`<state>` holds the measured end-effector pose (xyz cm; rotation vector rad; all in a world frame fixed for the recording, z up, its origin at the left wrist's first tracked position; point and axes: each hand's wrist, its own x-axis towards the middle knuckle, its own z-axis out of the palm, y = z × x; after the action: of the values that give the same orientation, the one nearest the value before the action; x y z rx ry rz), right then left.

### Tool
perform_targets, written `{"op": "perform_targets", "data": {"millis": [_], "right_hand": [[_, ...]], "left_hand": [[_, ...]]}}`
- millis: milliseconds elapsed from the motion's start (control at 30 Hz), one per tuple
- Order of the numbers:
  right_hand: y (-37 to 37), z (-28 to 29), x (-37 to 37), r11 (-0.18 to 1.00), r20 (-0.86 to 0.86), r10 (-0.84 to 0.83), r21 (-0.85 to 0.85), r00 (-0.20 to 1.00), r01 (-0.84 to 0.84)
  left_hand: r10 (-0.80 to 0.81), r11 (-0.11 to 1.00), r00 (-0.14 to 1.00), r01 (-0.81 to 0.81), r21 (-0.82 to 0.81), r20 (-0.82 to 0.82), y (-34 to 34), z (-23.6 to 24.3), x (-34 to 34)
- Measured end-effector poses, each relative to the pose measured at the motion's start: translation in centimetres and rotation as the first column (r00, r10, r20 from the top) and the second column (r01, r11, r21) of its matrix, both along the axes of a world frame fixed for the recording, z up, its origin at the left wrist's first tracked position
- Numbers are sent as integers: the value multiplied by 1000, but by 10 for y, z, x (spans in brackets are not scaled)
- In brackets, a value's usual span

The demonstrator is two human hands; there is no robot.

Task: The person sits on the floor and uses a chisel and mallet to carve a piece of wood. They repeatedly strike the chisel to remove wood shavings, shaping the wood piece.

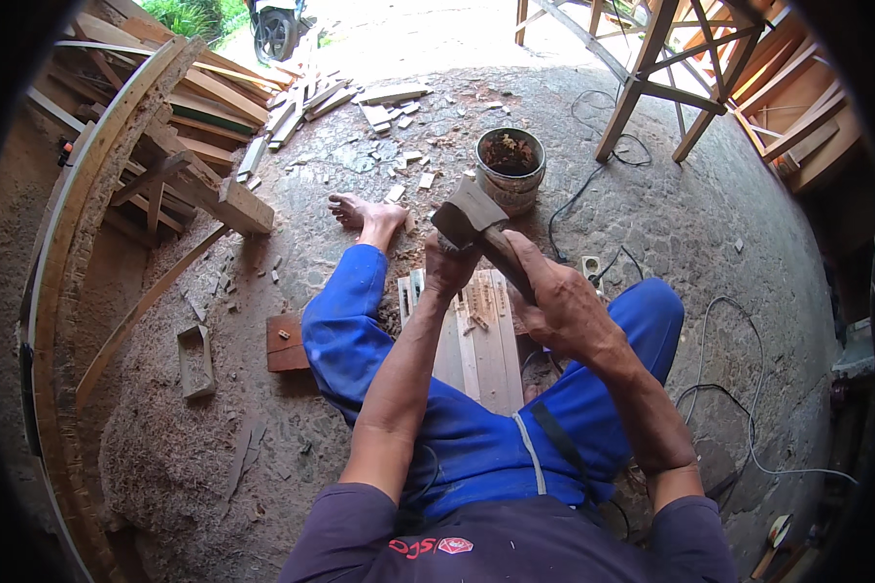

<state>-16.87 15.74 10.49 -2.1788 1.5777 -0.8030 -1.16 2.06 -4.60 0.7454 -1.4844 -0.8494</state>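
A mallet (pixel 469 216) with a blocky grey-brown head and wooden handle is raised over the work between my knees. My right hand (pixel 559 303) is wrapped round its handle. Just below the mallet head, my left hand (pixel 449 264) is closed in a fist; the head partly covers it, and what it grips cannot be made out. Under my hands lie pale wooden boards (pixel 496 355) side by side, pointing away from me. Wood chips and slots show at their far part. My blue-trousered legs spread on either side of the boards.
A metal bucket (pixel 512 170) stands beyond my hands. Offcuts (pixel 389 107) and chips litter the floor. Left are a reddish wood block (pixel 286 342), a small open box (pixel 195 361) and a large curved timber (pixel 63 243). Cables (pixel 749 389) trail at right, near a trestle (pixel 651 78).
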Motion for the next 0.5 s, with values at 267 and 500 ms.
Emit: {"op": "perform_targets", "data": {"millis": [267, 500], "right_hand": [[-17, 178, -9, 677, 220, -118, -695, 968, 241], [-13, -38, 9, 965, -295, -62, 227, 954, 133]], "left_hand": [[134, 990, 936, -138, -13, 324, -13, 16, 6], [83, 992, 965, -55, -115, 250, -4, -7, 3]]}}
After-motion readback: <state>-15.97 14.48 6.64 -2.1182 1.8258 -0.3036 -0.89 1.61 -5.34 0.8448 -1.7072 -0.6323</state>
